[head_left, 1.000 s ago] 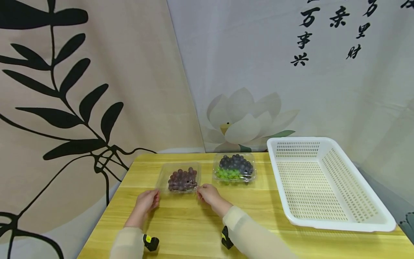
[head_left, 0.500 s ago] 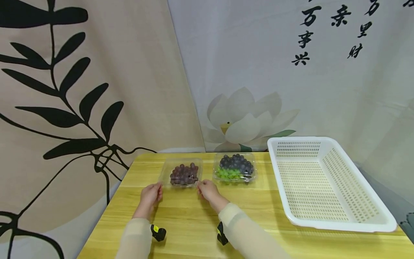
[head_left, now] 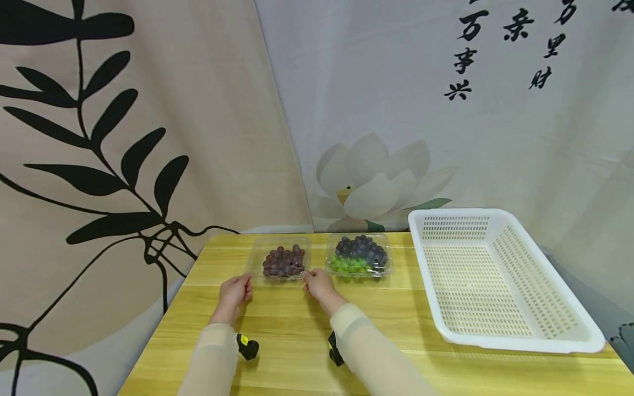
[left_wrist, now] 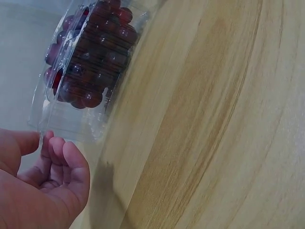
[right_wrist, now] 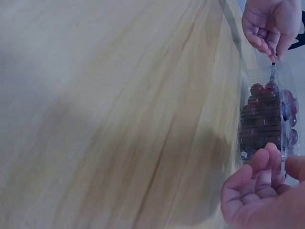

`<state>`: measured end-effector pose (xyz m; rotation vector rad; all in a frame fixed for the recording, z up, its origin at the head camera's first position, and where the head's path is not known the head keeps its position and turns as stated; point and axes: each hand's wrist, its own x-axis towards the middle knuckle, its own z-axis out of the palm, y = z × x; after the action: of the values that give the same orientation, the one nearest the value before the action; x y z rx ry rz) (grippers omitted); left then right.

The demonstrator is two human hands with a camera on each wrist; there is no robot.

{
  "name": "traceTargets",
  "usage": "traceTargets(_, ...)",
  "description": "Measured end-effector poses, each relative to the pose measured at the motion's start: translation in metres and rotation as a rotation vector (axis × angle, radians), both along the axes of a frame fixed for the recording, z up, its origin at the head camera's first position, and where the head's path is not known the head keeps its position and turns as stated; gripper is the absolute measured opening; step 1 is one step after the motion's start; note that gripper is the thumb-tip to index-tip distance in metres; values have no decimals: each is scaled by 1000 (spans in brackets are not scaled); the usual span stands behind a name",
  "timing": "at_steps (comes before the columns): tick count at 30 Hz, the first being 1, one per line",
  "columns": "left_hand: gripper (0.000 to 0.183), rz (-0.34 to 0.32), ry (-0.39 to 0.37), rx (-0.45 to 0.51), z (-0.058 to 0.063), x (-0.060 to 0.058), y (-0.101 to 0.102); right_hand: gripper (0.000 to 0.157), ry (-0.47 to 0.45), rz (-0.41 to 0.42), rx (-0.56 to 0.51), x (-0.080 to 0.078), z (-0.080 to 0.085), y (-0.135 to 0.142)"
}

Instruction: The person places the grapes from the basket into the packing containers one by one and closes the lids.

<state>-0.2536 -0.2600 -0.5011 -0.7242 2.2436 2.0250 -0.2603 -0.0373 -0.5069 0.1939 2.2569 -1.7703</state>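
Note:
A clear plastic clamshell box (head_left: 256,257) with dark red grapes (head_left: 284,262) inside is at the table's back left. At its near left corner, my left hand (head_left: 235,291) pinches the rim between thumb and fingertips. My right hand (head_left: 321,286) pinches the near right corner. In the left wrist view, the left hand (left_wrist: 45,181) grips the edge of the box (left_wrist: 71,125), the thumb facing curled fingers. In the right wrist view, the right hand (right_wrist: 264,186) is at the near end of the box and the left hand (right_wrist: 271,24) at the far end.
Just right of the box stands a second clear box (head_left: 385,242) with black grapes (head_left: 361,248) and green grapes (head_left: 349,266). A large white perforated basket (head_left: 525,347) occupies the right side of the wooden table (head_left: 292,352). A printed curtain (head_left: 223,110) hangs behind.
Both hands have pushed the box of red grapes away from the person and slightly right, level with the second box. The second box and basket have not moved.

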Motion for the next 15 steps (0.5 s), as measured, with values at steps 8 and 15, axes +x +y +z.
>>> traceTargets(8,41,-24,12,24,-4,-3,0,39,-21,65,-1,3,4,4)
traceTargets(15,47,-74,-10,-22,-6,6,-7,32,-131,256,70,23,28,14)
